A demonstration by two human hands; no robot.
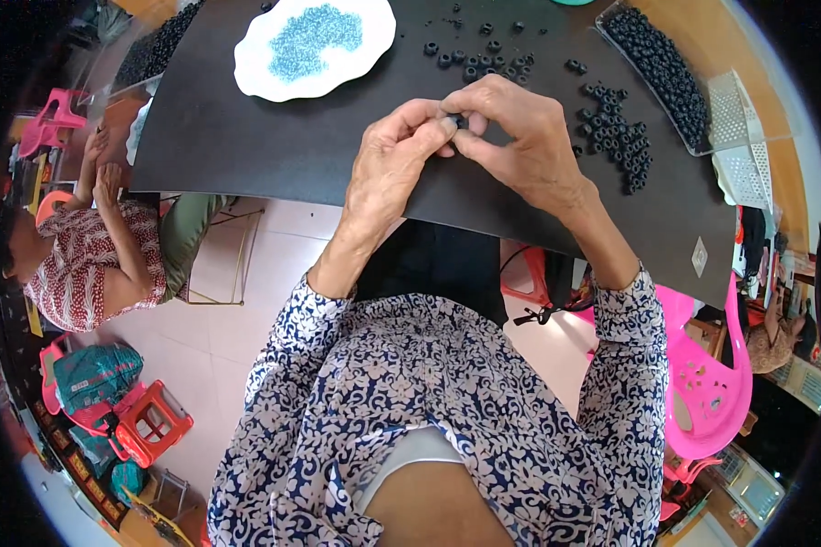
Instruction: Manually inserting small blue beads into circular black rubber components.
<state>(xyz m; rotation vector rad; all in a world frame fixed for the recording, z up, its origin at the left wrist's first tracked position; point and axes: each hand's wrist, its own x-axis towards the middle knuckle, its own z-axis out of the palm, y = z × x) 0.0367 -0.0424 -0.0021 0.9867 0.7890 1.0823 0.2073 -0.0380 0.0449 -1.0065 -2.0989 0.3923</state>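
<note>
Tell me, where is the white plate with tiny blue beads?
In the head view, the wavy white plate of blue beads sits upper left on the black mat, left of both hands.

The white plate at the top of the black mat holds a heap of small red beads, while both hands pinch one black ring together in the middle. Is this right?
Not quite: the beads on the white plate are light blue, not red, as the head view shows. The rest stands: the plate lies at the top of the black mat, and the left hand and right hand pinch one black ring together in the middle.

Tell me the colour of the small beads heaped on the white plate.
Light blue beads on the white plate, clearest in the head view.
</note>
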